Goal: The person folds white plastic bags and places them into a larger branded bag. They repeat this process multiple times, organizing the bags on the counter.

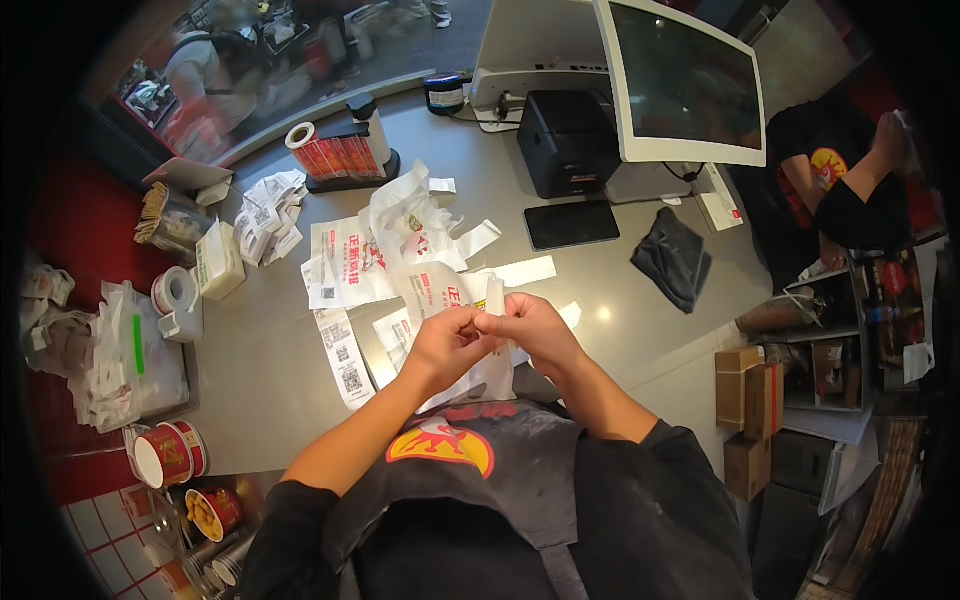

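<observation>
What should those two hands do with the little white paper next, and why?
Perhaps gently smooth the white paper slip flat. It stands up by the fingertips of the right hand, and the left hand meets them there, so both seem well placed to work it. Exactly how they grip it is hidden.

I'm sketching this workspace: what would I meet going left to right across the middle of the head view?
White plastic bags, long white printed paper strip, left hand, right hand, crumpled dark-grey cloth, brown cardboard box.
</observation>
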`<state>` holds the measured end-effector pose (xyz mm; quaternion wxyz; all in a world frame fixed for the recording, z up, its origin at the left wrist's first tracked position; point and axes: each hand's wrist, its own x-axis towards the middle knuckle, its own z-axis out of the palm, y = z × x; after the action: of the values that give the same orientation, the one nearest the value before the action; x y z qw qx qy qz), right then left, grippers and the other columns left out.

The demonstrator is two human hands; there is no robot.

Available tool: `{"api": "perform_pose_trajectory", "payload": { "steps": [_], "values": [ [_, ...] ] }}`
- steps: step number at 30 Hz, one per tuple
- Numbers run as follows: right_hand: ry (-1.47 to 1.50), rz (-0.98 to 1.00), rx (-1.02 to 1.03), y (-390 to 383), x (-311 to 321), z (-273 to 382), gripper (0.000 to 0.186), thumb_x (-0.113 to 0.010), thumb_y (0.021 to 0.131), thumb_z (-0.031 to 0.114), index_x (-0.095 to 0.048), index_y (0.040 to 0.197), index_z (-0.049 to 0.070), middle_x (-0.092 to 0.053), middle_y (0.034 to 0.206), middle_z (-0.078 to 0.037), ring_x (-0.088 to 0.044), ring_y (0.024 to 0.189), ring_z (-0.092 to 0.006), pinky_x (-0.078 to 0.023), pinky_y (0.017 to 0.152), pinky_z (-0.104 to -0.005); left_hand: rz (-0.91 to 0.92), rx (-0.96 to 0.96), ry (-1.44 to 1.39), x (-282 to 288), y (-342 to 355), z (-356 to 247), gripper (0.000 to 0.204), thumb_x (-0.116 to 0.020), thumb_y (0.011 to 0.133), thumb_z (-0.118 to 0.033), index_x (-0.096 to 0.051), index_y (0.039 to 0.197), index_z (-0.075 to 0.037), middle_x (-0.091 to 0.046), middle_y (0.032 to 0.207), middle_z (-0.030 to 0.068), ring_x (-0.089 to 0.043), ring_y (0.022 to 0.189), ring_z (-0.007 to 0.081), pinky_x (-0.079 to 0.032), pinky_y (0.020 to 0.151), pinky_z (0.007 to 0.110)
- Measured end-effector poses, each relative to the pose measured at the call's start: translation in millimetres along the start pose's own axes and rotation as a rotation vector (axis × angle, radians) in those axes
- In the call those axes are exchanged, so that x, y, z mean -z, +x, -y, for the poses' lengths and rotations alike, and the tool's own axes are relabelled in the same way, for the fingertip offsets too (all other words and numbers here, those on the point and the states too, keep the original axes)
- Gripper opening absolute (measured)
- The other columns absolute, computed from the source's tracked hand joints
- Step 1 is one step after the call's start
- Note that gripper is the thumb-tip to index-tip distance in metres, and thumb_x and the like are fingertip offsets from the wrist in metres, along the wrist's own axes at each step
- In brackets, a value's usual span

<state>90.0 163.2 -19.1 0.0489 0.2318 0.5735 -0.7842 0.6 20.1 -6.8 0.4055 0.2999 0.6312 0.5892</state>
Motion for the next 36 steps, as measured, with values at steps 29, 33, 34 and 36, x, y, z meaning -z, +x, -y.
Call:
{"api": "perform_pose_trajectory", "payload": {
  "steps": [29, 33, 34, 36],
  "values": [
    [-1.061, -0.357, 0.001, 32, 18, -24, 0.021, -0.064, 0.076, 0.032, -0.067, 0.077, 0.011, -0.065, 0.083, -0.009, -0.059, 0.079, -0.0276, -0.040, 0.072, -0.0402, -0.685, -0.058, -0.141, 154, 52, 54, 0.023, -0.048, 0.091, -0.030, -0.052, 0.099, -0.009, -0.052, 0.090, -0.0016, -0.046, 0.076, 0.0077, -0.039, 0.066, 0.022],
    [-1.184, -0.421, 0.150, 16, 16, -11, 0.019, -0.059, 0.079, 0.027, -0.069, 0.077, 0.010, -0.065, 0.090, -0.007, -0.058, 0.085, -0.0272, -0.040, 0.072, -0.0411, -0.946, -0.074, 0.101, 147, 40, 20, 0.028, -0.049, 0.092, -0.030, -0.051, 0.104, -0.005, -0.051, 0.087, -0.0003, -0.047, 0.079, 0.0079, -0.042, 0.069, 0.025],
    [-1.165, -0.513, 0.347, 13, 15, -18, 0.018, -0.060, 0.079, 0.026, -0.069, 0.076, 0.010, -0.065, 0.091, -0.007, -0.058, 0.086, -0.0270, -0.040, 0.072, -0.0413, -1.041, -0.221, 0.272, 146, 37, 21, 0.027, -0.050, 0.091, -0.028, -0.050, 0.105, -0.005, -0.051, 0.087, 0.0000, -0.048, 0.079, 0.0078, -0.042, 0.069, 0.024],
    [-1.108, -0.578, 0.548, 5, 13, -17, 0.015, -0.064, 0.075, 0.022, -0.068, 0.074, 0.008, -0.065, 0.091, -0.006, -0.058, 0.084, -0.0260, -0.042, 0.071, -0.0397, -1.213, -0.522, 0.608, 135, 26, 14, 0.026, -0.053, 0.090, -0.024, -0.049, 0.107, -0.004, -0.051, 0.088, 0.0007, -0.048, 0.081, 0.0078, -0.041, 0.069, 0.024]
  ]
}}
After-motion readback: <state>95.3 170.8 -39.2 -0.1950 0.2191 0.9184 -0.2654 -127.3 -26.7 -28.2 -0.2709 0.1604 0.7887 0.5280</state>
